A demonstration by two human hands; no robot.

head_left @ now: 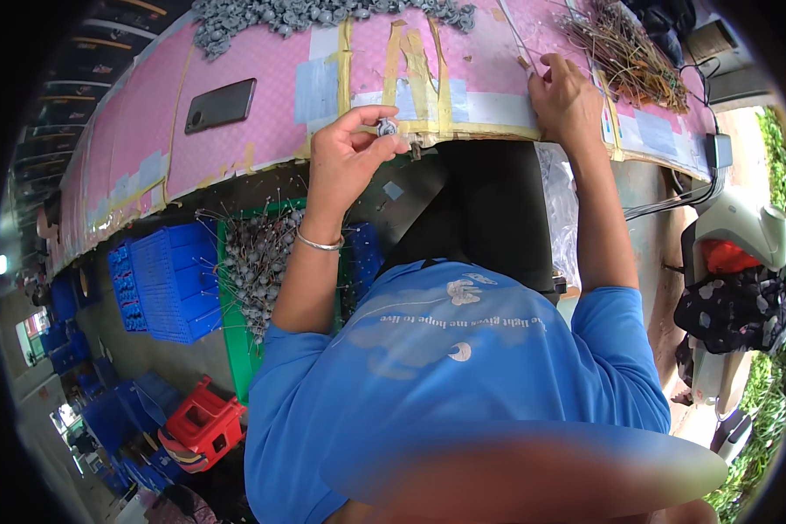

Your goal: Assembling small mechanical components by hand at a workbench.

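Observation:
Between the thumb and fingers of my left hand (348, 153) is a small grey flower-head-like piece (387, 127), held just above the table's near edge. My right hand (569, 103) rests on the pink-covered table (275, 87), its fingers curled and the tips pressed together. A thin pale rod (517, 37) runs up to those fingertips; whether they grip it or something smaller cannot be made out. A heap of similar small grey pieces (323, 12) lies at the table's far side. Beyond my right hand is a bundle of thin brown stems (633, 57).
A dark phone (220, 106) lies on the table to the left. Below the edge stands a green crate (236, 345) of grey balls on wires, beside stacked blue crates (173, 284). A red plastic stool-like item (203, 425) is lower left. Black cables (716, 179) hang at right, near a scooter (742, 231).

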